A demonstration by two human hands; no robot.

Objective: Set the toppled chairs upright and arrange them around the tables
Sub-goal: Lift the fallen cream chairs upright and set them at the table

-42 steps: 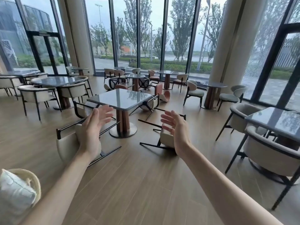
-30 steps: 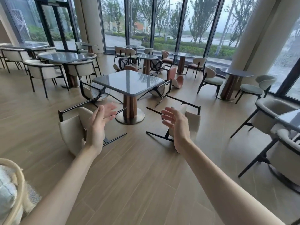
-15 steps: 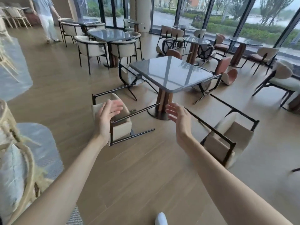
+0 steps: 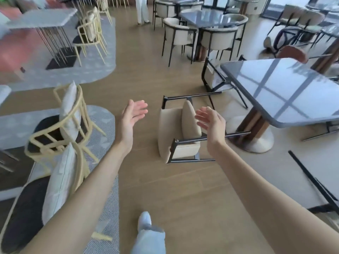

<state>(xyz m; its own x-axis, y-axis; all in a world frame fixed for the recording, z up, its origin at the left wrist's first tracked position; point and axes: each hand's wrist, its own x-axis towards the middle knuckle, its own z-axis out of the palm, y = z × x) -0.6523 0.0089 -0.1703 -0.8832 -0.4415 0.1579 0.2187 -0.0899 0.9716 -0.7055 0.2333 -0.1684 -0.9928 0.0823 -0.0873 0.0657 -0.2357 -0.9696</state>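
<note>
The toppled chair [image 4: 180, 132] lies on its side on the wooden floor, just beside the pedestal of the grey-topped bench [image 4: 286, 92], between the two reaching hands. The left grip [image 4: 131, 120] is open and holds nothing; the right grip [image 4: 212, 123] is likewise open, above the chair's dark frame. A one-sided lift could swing its legs into the pedestal. It looks cream-cushioned, with thin black metal legs pointing right.
</note>
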